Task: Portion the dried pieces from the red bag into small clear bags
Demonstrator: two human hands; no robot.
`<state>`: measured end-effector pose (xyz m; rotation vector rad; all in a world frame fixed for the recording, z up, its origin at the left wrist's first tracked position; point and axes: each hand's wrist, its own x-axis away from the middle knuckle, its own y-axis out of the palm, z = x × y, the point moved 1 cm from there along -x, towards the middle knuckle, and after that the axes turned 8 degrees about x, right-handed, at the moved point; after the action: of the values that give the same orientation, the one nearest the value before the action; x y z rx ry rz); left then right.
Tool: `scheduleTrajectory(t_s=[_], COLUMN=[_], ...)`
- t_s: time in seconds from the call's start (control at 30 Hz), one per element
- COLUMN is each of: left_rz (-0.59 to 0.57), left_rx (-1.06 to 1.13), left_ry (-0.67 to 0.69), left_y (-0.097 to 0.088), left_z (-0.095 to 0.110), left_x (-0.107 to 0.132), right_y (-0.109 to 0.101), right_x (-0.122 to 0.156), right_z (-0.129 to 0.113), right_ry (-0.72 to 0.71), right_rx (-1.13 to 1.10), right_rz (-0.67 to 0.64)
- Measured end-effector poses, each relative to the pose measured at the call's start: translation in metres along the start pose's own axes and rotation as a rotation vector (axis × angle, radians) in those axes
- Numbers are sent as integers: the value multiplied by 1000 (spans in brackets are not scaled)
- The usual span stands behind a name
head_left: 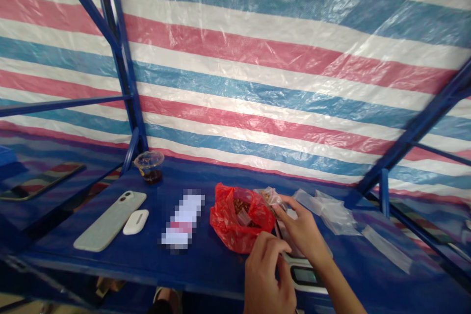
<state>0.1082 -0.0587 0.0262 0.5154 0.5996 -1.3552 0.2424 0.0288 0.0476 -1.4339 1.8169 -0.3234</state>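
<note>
My right hand (301,228) reaches in from the lower right, its fingertips pinching a small clear plastic bag (270,197) just beside the mouth of a red plastic bag (235,221). Brown food pieces fill the red bag. My left hand (267,274) sits lower, its fingers curled close to my right hand, and the picture does not settle whether they grip anything. Under my hands, a digital scale (305,275) shows its dark display, partly hidden by them.
On the blue shelf (73,255) lie a phone in a pale case (109,221), a white earbud case (136,222), a blurred white package (183,221), a plastic cup with dark liquid (149,167) and crumpled clear bags (327,212). Blue metal posts (125,59) stand before a striped tarp (257,83).
</note>
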Motion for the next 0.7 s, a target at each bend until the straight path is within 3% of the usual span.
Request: scheduleTrajectory(t_s=[0.07,0.17,0.3,0.4,0.53,0.63,0.7], left_rz=[-13,-49,-57,-67,-134,-181,-273], left_rx=[-11,-46,-78,-96,-85,-89,-106], left_ry=[-5,6,18,23,49,214,334], left_y=[-3,-6,-8,-5,6,16,22], left_z=[2,7,9,7,5,4,2], left_x=[-2,-5,-7,-4,10,22,27], right_y=[-19,-41,-51,-51,-57,-62,-64], right_x=[6,15,27,32,32,31,30], right_z=[20,52,74,73,64,59,57], right_ry=[75,101,14,-23,-59,-45,-30], right_rx=[11,222,515,543,506,487,480], right_rz=[44,117,25,5,87,136,158])
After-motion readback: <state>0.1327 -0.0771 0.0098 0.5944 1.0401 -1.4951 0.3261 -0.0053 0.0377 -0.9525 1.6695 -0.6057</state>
